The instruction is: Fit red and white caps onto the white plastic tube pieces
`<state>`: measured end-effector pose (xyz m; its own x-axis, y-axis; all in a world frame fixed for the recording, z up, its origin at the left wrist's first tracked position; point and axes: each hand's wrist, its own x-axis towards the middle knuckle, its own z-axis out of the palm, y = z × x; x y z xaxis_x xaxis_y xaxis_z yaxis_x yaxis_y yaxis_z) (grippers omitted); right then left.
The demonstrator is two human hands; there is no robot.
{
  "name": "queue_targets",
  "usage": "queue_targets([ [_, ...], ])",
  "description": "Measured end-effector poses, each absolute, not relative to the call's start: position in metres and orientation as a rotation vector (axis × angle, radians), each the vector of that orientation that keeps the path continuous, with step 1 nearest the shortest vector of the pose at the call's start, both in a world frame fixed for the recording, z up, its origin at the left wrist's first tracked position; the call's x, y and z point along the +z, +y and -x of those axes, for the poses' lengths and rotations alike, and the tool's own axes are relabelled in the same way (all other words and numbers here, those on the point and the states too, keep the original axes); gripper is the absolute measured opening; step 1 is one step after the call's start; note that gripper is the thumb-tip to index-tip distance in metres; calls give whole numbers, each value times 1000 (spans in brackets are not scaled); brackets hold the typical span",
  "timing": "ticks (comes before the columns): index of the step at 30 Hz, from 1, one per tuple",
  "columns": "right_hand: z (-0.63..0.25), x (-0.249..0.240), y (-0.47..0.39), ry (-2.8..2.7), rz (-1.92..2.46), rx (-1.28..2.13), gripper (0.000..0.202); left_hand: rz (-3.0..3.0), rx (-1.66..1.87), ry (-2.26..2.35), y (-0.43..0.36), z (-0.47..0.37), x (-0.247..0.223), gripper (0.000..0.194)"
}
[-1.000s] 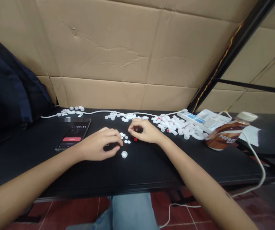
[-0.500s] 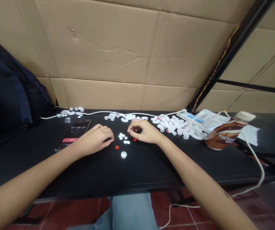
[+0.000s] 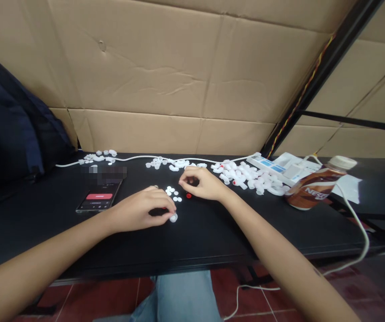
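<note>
My left hand (image 3: 148, 208) is low over the black table, its thumb and forefinger closed on a small translucent white cap (image 3: 173, 218). My right hand (image 3: 202, 183) hovers to the right with thumb and fingertips pinched together; whatever may be between them is too small to make out. Several small white discs (image 3: 175, 193) lie between the two hands. Just below my right fingertips rests a red disc (image 3: 188, 195). Another red disc is almost wholly covered by my left fingers.
A large pile of white plastic pieces (image 3: 246, 174) lies at the right, smaller clusters (image 3: 100, 156) along the back by a white cable. Left stands a phone (image 3: 99, 197) and a dark backpack (image 3: 18, 120); right, a tilted brown bottle (image 3: 313, 188) and a white-and-blue box (image 3: 272, 166).
My left hand has moved right and toward me, from beside the white discs to the translucent cap, covering one red disc. My right hand has barely moved.
</note>
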<state>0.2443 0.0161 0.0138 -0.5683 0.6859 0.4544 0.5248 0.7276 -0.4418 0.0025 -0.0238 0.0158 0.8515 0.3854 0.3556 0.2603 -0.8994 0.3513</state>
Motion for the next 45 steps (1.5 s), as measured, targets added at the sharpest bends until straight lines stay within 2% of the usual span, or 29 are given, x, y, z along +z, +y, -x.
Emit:
queue_targets([
  [8, -247, 16, 16, -2333, 957, 269, 10, -2771, 557, 464, -27, -5, 17, 14],
  [19, -267, 20, 26, -2307, 1383, -283, 14, -2843, 512, 469, -27, -5, 14, 14],
  [26, -282, 12, 38, -2313, 1622, -385, 27, -2849, 497, 486, -28, -4, 15, 13],
  [32, -286, 11, 41, -2389, 1616, -334, 19, -2856, 481, 500, -27, -4, 14, 9],
  [38, -287, 11, 41, -2414, 1502, -484, 15, -2810, 487, 521, -27, -4, 15, 10],
  [41, -284, 13, 37, -2320, 1438, -366, 14, -2817, 495, 535, -27, -4, 15, 18],
  [45, -270, 17, 29, -2189, 1238, 120, 15, -2794, 526, 581, -27, -5, 13, 14],
])
